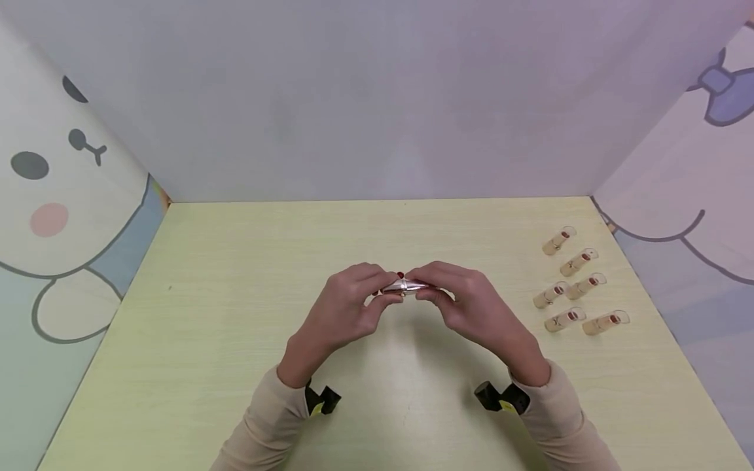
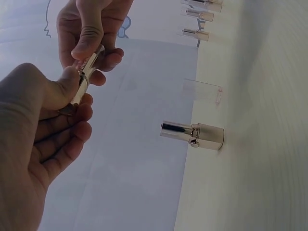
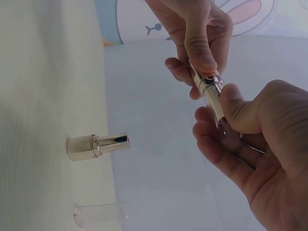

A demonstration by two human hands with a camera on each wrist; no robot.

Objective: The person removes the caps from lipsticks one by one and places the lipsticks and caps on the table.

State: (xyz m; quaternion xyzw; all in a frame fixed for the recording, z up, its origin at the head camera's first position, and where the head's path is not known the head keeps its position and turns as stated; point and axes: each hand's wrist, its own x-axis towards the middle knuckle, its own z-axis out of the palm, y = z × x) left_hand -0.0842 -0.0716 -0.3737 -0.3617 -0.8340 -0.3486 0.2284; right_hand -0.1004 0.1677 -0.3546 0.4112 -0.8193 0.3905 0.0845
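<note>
A gold lipstick with a clear cap end is held between both hands above the middle of the table. My left hand pinches its base end between thumb and fingers. At the other end, my right hand grips the transparent cap part, seen over the tube in the right wrist view. Beyond the hands, a second gold lipstick stands upright on the table without a cap. Beside it stands a loose clear cap. In the head view the hands mostly hide both.
Several capped lipsticks stand in a loose group on the right side of the pale wooden table. A plain grey wall rises behind the table, with cartoon-printed panels on both sides.
</note>
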